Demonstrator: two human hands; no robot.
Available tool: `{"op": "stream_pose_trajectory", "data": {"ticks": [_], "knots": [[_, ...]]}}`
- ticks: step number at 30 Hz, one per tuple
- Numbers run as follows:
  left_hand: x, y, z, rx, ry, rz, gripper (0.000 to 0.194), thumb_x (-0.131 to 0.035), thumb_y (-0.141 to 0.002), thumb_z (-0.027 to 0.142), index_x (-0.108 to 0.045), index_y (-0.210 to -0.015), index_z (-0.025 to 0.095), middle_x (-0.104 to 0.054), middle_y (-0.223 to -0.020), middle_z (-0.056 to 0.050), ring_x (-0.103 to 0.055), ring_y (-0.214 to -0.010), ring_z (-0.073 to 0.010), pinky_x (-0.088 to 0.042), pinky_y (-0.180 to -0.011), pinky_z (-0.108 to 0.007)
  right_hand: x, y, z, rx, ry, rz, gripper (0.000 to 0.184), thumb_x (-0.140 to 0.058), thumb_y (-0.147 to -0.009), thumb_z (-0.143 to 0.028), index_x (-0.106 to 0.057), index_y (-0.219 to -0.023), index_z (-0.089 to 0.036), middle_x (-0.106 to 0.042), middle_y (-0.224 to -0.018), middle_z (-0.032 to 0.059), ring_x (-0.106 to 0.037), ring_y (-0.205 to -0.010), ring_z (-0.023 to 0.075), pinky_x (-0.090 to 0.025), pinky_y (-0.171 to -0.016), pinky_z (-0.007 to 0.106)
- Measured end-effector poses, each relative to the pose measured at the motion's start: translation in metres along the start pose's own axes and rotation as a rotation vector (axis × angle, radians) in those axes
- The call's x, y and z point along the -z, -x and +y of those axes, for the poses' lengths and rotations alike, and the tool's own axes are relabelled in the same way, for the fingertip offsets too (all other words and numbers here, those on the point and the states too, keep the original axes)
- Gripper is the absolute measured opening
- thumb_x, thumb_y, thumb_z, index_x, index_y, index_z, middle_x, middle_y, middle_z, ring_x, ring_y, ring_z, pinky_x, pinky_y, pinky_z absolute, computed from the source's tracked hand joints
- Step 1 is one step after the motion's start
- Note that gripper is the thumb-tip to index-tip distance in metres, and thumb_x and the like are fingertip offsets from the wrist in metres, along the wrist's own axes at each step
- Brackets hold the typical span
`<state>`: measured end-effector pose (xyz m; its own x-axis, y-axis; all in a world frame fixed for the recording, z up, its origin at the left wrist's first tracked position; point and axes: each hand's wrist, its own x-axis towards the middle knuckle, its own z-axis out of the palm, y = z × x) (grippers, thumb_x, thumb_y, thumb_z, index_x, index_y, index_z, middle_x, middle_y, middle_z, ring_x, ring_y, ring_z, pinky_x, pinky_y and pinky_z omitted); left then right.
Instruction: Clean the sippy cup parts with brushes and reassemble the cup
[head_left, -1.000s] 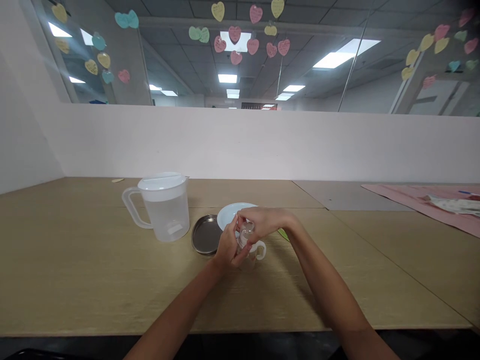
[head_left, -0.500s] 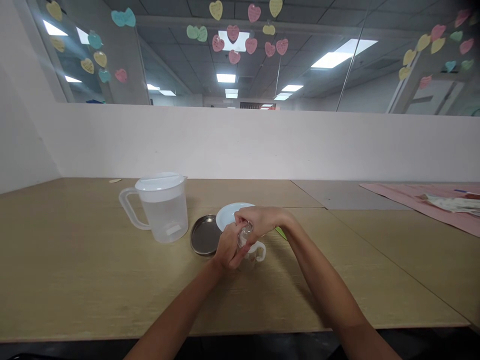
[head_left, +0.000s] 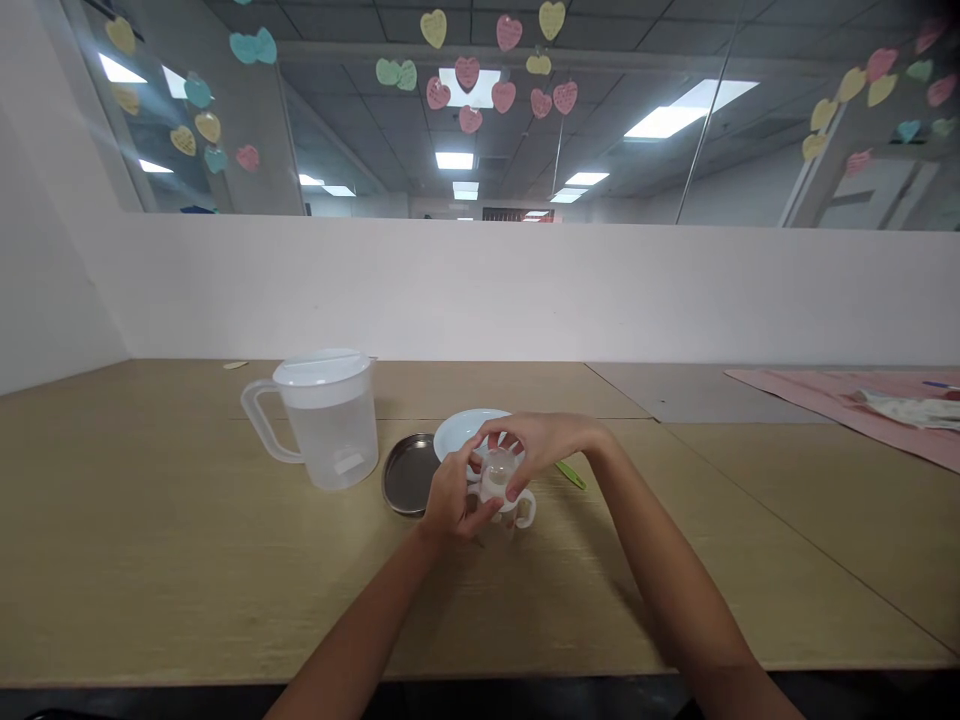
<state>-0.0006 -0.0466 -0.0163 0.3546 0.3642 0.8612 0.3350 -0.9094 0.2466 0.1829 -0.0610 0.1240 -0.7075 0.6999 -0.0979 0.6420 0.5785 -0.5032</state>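
A small baby bottle with white side handles and a clear domed top stands in front of me, partly hidden by my fingers. My left hand is closed around its left side, the thumb lying across the front. From above and behind, my right hand arches over the dome. Its thumb presses the right side of the bottle's top, and its fingers curl behind. Just beyond the hands is a white plate or shallow bowl. A round metal dish lies to the left of the hands.
A large translucent lidded pitcher with liquid stands at the left. A green handle pokes out behind my right wrist. Far right, a pink cloth bears a white bundle. A white wall bounds the table's back.
My right hand has loosened and spread around the bottle's top, so more of the clear dome shows. More of the green handle is visible. The view has shifted slightly.
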Motion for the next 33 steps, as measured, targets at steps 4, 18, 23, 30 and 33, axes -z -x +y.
{"op": "stream_pose_trajectory", "data": {"ticks": [4,18,23,30,33], "knots": [[0.002,-0.002,-0.002,-0.012,-0.011,0.010,0.077,-0.050,-0.076,0.057,-0.022,-0.137,0.018,-0.058,-0.091,-0.006,-0.057,-0.078,-0.0208,-0.047,-0.074,-0.038,0.006,0.012,0.004,-0.087,-0.020,0.054,0.073,-0.079,-0.056,-0.043,-0.051,-0.120,-0.025,-0.056,-0.109,0.0049,-0.055,-0.096,0.0200,-0.043,-0.078,0.027],[-0.001,-0.007,0.016,0.045,-0.172,-0.114,0.048,-0.061,-0.067,0.057,-0.055,-0.093,0.017,-0.063,-0.081,-0.009,-0.060,-0.079,-0.0248,-0.048,-0.070,-0.038,-0.015,-0.003,-0.025,-0.158,0.281,0.036,0.046,-0.072,-0.062,-0.040,-0.059,-0.101,-0.021,-0.063,-0.088,0.0027,-0.057,-0.079,0.0194,-0.036,-0.057,0.023],[-0.001,-0.007,0.018,0.036,-0.165,-0.123,0.045,-0.061,-0.068,0.052,-0.054,-0.094,0.017,-0.063,-0.083,-0.009,-0.061,-0.078,-0.0241,-0.049,-0.070,-0.037,-0.012,-0.002,-0.024,-0.106,0.316,0.033,0.040,-0.070,-0.065,-0.039,-0.061,-0.099,-0.021,-0.064,-0.087,0.0030,-0.058,-0.078,0.0189,-0.036,-0.056,0.023],[-0.002,-0.007,0.018,0.026,-0.186,-0.108,0.045,-0.060,-0.068,0.055,-0.052,-0.090,0.017,-0.062,-0.079,-0.008,-0.059,-0.075,-0.0236,-0.047,-0.069,-0.038,-0.009,-0.004,-0.006,-0.070,0.157,0.013,0.037,-0.068,-0.066,-0.044,-0.061,-0.095,-0.023,-0.064,-0.088,-0.0006,-0.058,-0.078,0.0154,-0.038,-0.059,0.021],[-0.001,-0.007,0.017,0.067,-0.169,-0.117,0.044,-0.060,-0.067,0.056,-0.052,-0.086,0.018,-0.061,-0.079,-0.007,-0.058,-0.076,-0.0233,-0.047,-0.070,-0.038,-0.012,-0.007,-0.006,-0.066,0.203,0.067,0.035,-0.069,-0.064,-0.046,-0.062,-0.089,-0.022,-0.063,-0.082,-0.0017,-0.055,-0.073,0.0146,-0.034,-0.054,0.021]]}}
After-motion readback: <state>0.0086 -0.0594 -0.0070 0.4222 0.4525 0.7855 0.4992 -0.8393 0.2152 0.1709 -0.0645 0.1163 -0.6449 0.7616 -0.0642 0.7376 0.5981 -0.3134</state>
